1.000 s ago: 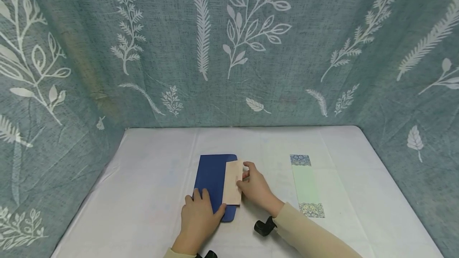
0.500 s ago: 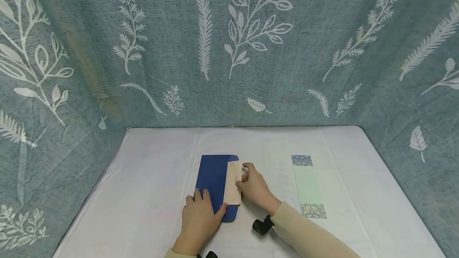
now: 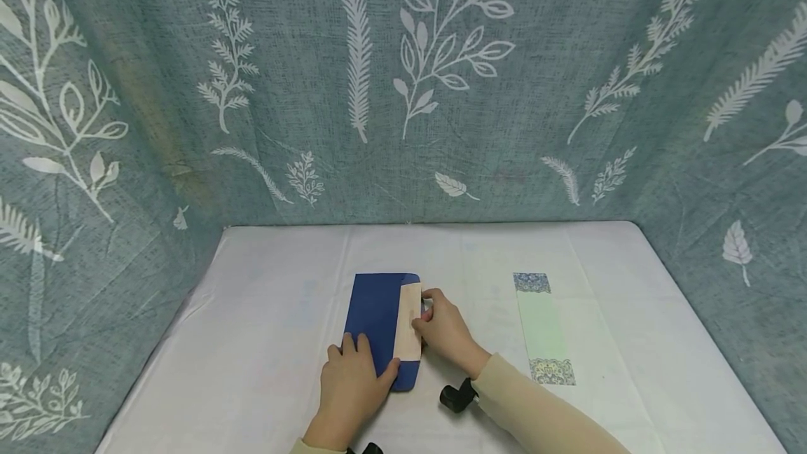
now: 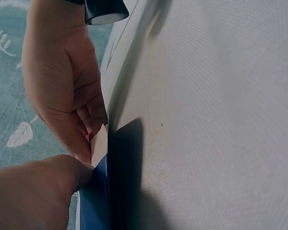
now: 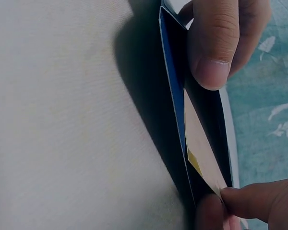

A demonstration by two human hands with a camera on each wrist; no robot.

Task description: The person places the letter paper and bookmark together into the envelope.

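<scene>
A dark blue envelope [image 3: 372, 303] lies on the white table, its opening on the right side. Part-way into that opening is a cream sheet of paper [image 3: 408, 324], pinched at its outer edge by the right hand's [image 3: 449, 331] thumb and fingers. The left hand [image 3: 352, 387] rests on the envelope's near part, fingers spread and thumb close to the opening. In the right wrist view, the parted sides of the envelope [image 5: 172, 81] show the paper [image 5: 204, 134] between them, with a small yellow patch at its lower edge. The paper's inner part is hidden.
To the right lies a pale green strip of paper [image 3: 539, 324] with patterned ends. The white cloth-covered table [image 3: 271, 286] meets a grey-green curtain [image 3: 378, 160] with leaf prints at the back and sides. A black wrist camera [image 3: 458, 396] sits by the right sleeve.
The right hand has moved slightly left with the cream paper, which now sticks out less past the envelope's right edge. The left hand has stayed in place.
</scene>
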